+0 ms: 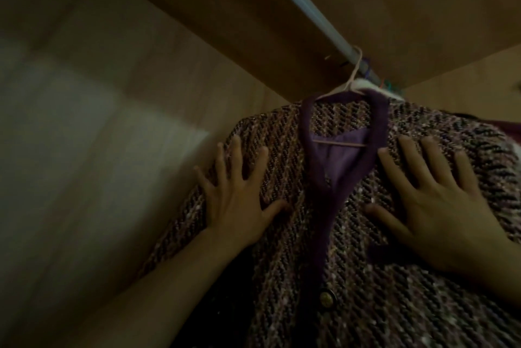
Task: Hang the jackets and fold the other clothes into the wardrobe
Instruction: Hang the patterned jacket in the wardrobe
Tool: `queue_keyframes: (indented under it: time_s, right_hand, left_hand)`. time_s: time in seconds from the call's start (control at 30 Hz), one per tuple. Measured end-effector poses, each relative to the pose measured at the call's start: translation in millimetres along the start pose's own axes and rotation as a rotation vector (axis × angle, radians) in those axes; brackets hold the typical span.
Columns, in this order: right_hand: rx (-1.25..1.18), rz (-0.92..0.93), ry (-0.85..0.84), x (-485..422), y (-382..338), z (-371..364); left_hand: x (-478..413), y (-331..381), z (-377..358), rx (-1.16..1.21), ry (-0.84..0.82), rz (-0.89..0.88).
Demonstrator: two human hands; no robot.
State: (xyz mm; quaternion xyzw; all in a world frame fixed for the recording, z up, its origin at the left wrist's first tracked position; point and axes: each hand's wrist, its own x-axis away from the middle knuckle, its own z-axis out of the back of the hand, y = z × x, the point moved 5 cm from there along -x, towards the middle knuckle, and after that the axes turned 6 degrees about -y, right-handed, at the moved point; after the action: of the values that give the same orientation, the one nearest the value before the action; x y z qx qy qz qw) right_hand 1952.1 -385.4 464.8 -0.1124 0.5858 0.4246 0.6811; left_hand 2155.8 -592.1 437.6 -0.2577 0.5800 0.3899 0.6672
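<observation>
A purple tweed jacket (352,249) with a dark purple trim and a gold button hangs on a pale pink hanger (351,79). The hanger's hook sits over the wardrobe's grey rail (298,0). My left hand (236,195) lies flat on the jacket's left front, fingers spread. My right hand (439,201) lies flat on the right front, fingers spread as well. Neither hand grips the cloth.
The wardrobe's wooden side wall (84,150) stands close on the left, and its wooden top panel (394,9) runs above the rail. Other coloured hanger hooks (386,84) bunch on the rail just behind the jacket. The light is dim.
</observation>
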Motion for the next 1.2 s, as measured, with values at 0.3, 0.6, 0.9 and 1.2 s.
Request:
queue_keyframes:
  time_s: [0.3, 0.6, 0.9, 1.2]
  right_hand:
    - [0.100, 0.024, -0.011, 32.4, 2.6, -14.0]
    - [0.147, 0.032, -0.051, 32.7, 9.3, -27.5]
    - [0.062, 0.162, -0.141, 107.8, -28.7, -28.4]
    - [0.010, 0.236, -0.214, 156.6, -36.8, -39.1]
  left_hand:
    - [6.6, 43.4, -90.9, 0.507, -0.274, 0.077]
    - [11.8, 68.8, -126.3, 0.458, -0.473, -0.029]
    - [114.7, 16.3, -86.8, 0.513, -0.483, 0.051]
    - [195.6, 14.0, -89.1, 0.567, -0.508, 0.166]
